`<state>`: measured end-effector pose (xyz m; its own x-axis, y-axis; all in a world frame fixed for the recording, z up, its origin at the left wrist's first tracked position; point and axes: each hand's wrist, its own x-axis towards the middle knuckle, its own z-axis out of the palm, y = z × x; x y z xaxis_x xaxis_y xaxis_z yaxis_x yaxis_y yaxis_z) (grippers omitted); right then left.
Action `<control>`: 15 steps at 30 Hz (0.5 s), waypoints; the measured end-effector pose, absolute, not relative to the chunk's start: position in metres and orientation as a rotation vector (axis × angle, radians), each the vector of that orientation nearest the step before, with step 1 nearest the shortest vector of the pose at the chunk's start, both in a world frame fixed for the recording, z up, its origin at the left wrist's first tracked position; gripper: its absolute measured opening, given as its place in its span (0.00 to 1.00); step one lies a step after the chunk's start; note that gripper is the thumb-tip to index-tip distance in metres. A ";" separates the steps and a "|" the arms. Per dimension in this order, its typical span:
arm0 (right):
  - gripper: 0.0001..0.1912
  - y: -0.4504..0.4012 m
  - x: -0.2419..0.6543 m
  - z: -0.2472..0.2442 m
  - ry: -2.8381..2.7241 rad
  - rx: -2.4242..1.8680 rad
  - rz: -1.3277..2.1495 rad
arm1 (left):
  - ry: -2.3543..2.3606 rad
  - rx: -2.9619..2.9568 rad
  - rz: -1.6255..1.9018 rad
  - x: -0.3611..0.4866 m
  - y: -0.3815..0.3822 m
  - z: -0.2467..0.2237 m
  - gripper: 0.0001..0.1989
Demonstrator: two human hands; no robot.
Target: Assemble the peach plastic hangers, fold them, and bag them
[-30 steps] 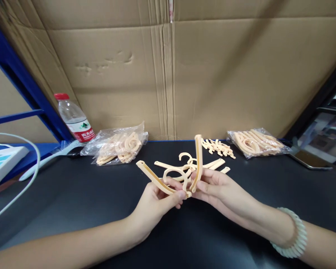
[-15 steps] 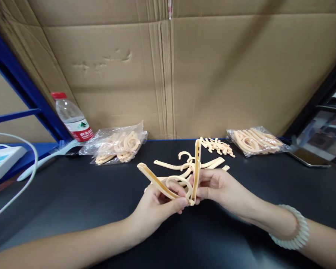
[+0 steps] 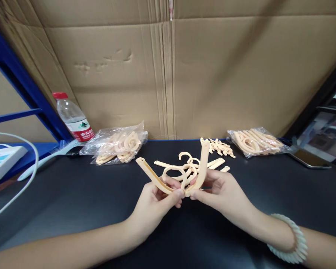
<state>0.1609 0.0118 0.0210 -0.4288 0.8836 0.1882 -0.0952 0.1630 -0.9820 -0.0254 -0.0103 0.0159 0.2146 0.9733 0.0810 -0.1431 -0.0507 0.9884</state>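
Observation:
Between my hands, above the black table, is a cream plastic folding hanger (image 3: 203, 164) with its two arms raised in a V and its hook curling up between them. My left hand (image 3: 159, 203) pinches the left arm near the joint, thumb in front. My right hand (image 3: 222, 188) grips the lower part of the right arm, whose smooth outer side faces me. The fingertips of both hands nearly meet at the joint and hide part of it. Just behind lie more cream hangers (image 3: 164, 164), overlapping one another.
A pile of small cream hooks (image 3: 220, 147) lies at the back. Clear bags of hanger parts stand left (image 3: 119, 145) and right (image 3: 256, 142). A red-capped water bottle (image 3: 75, 119) leans at back left, near a white cable (image 3: 35, 168). Cardboard (image 3: 114, 74) walls the rear.
The right hanger arm has turned from edge-on, hollow side showing, to its smooth face, and leans further outward. The hook has swung slightly left. Both hands keep their hold.

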 end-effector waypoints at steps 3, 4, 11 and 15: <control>0.12 0.025 0.177 0.040 -1.713 -0.720 1.487 | 0.959 1.220 1.144 -0.025 -0.012 0.021 0.11; 0.13 0.031 0.186 0.048 -1.763 -0.711 1.481 | 0.977 1.216 1.149 -0.026 -0.013 0.023 0.12; 0.10 0.054 0.249 0.081 -2.381 -0.851 1.057 | 0.995 1.184 0.962 -0.049 0.006 0.039 0.14; 0.10 0.055 0.263 0.073 -2.422 -0.899 1.072 | 0.978 1.587 0.717 -0.070 0.029 0.047 0.08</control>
